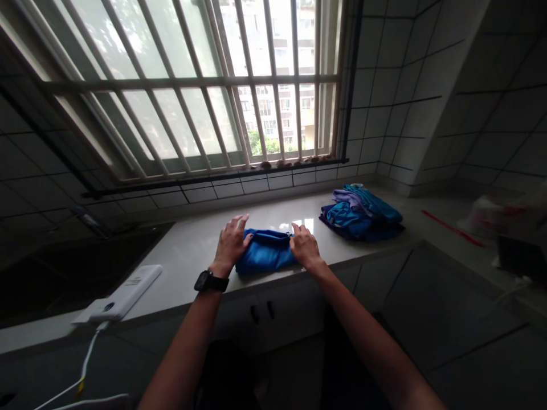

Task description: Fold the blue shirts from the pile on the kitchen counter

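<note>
A bundle of shiny blue cloth (267,251), folded into a long, low shape, lies near the front edge of the pale countertop. My left hand (232,242), with a black watch on its wrist, is at the bundle's left end. Its thumb rests on the near side of the cloth and its fingers reach over behind the top edge. At the right end, my right hand (304,245) holds the upper corner between thumb and bent fingers. The cloth's upper edge gapes slightly in a dark fold between the hands. The far side of the bundle is hidden.
A pile of blue, teal and purple cloths (361,213) lies to the right. A white power bank (128,293) with a cable sits at the left, beside a dark sink (55,267). A red strip (453,228) is farther right. Behind the counter is a barred window (231,82).
</note>
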`<state>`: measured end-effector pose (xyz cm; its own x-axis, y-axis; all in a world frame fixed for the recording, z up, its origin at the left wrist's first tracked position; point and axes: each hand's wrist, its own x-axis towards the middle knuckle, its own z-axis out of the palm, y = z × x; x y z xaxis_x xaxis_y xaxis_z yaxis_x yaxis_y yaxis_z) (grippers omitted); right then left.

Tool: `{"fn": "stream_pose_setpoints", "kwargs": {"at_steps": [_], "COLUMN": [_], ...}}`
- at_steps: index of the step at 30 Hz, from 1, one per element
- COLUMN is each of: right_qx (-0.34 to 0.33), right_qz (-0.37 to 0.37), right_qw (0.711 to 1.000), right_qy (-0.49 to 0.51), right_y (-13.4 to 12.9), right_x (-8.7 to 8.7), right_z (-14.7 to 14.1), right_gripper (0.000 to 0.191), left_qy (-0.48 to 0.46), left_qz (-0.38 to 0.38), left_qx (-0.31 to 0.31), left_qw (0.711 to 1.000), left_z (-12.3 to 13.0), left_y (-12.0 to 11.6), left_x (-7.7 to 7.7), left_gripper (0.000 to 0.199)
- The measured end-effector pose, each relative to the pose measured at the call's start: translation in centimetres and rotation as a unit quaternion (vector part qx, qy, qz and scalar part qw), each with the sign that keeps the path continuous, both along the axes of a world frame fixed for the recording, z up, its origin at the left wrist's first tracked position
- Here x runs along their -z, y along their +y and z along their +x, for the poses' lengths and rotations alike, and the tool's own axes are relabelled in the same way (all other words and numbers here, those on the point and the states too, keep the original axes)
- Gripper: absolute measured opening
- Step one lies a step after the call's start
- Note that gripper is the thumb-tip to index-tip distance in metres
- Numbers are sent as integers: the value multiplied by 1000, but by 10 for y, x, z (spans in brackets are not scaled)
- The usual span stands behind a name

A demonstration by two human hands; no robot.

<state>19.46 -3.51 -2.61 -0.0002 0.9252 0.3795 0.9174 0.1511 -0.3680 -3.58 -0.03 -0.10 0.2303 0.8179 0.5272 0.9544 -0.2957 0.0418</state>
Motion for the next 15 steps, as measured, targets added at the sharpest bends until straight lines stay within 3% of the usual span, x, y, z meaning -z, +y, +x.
{"fn": "stream_pose_setpoints", "kwargs": {"at_steps": [3, 7, 11, 15], "right_qx": [28, 49, -1, -80], "right_qz": [-51, -171, -177, -111], "right_qw": [998, 984, 984, 991], "right_qy": [19, 3, 2, 5], "right_y": [-8, -17, -5, 20], "right_x": [2, 16, 30, 43], "right_z": [1, 5, -3, -24], "right_gripper": [44, 42, 41, 31], "left_qy": [2, 32, 50, 65], "left_qz": [-99, -225, -219, -197], "left_qx": [-20, -26, -52, -86], "left_qw": [995, 974, 973, 974], "left_z": [17, 16, 6, -3], "left_y": [12, 2, -22, -60], "left_x": [29, 64, 68, 72], "left_gripper": [63, 59, 68, 89]}}
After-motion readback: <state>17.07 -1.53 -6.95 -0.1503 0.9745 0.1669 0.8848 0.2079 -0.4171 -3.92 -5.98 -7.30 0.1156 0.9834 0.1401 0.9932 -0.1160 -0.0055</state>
